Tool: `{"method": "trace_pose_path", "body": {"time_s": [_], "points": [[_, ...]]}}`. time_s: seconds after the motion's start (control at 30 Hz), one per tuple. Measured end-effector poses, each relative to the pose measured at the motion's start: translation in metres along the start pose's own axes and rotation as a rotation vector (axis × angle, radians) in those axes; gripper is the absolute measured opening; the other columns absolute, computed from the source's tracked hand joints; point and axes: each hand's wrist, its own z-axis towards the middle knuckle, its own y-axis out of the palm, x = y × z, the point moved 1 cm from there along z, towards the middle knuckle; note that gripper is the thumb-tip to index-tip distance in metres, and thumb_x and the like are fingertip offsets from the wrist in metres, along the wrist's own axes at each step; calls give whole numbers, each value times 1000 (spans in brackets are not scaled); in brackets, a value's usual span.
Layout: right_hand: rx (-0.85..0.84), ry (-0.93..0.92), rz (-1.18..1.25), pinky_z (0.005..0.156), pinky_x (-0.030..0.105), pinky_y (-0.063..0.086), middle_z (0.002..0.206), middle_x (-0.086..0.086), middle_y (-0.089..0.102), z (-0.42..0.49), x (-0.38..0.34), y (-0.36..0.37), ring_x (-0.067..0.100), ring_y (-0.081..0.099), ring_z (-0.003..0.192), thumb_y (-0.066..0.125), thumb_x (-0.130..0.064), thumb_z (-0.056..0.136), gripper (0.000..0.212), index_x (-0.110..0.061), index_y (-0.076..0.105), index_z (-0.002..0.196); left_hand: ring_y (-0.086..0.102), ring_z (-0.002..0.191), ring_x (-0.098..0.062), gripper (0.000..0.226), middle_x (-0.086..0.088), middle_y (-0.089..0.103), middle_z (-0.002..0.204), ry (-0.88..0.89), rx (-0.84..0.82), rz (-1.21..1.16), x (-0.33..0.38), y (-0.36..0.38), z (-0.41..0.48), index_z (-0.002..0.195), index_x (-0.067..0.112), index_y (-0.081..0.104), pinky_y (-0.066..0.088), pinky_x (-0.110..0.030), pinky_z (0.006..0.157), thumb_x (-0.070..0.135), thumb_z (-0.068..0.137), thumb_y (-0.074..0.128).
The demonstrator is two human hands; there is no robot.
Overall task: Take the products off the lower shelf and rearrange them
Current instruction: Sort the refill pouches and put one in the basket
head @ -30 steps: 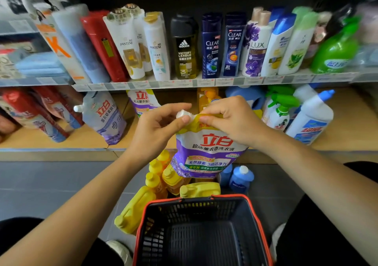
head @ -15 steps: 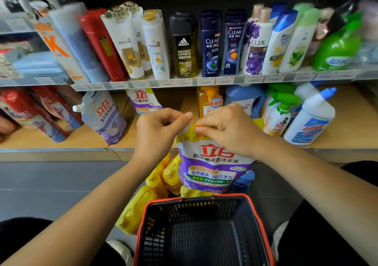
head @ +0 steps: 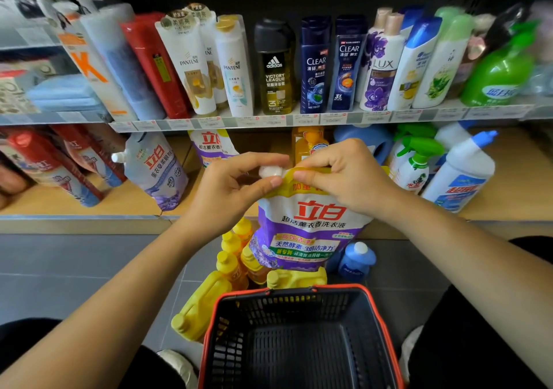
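Above mesh basket (head: 299, 291): glossy pouch (head: 311, 233); left hand (head: 230, 192) fingers (head: 264, 182) pinch round white cap (head: 269, 171), right hand (head: 347, 176) fingers (head: 308, 176) pinch yellow seam.

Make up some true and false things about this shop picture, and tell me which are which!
1. The left hand and the right hand both pinch the top of the purple pouch. True.
2. The basket has a green rim. False: the basket has a red rim.
3. Yellow bottles are on the floor next to the basket. True.
4. The purple pouch lies on the lower shelf. False: the hands hold it up in front of the lower shelf, above the yellow bottles.
5. The black adidas bottle stands on the upper shelf. True.
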Motion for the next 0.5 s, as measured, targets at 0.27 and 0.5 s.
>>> {"method": "trace_pose_path", "body": {"time_s": [0.27, 0.5], "points": [[43, -49, -95, 63, 15, 51, 80, -10, 74, -1, 0, -6, 3, 68, 79, 69, -25, 91, 15, -17, 81, 96, 76, 83, -12, 32, 1, 79, 85, -70, 114, 15, -12, 3, -3, 108, 16, 75, 62, -34, 77, 33, 81, 75], [194, 20, 38, 70, 12, 53, 84, -20, 70, 0, -2, -27, -4, 69, 80, 72, -15, 90, 15, -21, 75, 104, 73, 102, -13, 37, 3, 77, 104, -230, -158, -45, -62, 16, -10, 109, 6, 70, 63, -34, 78, 36, 87, 65]]}}
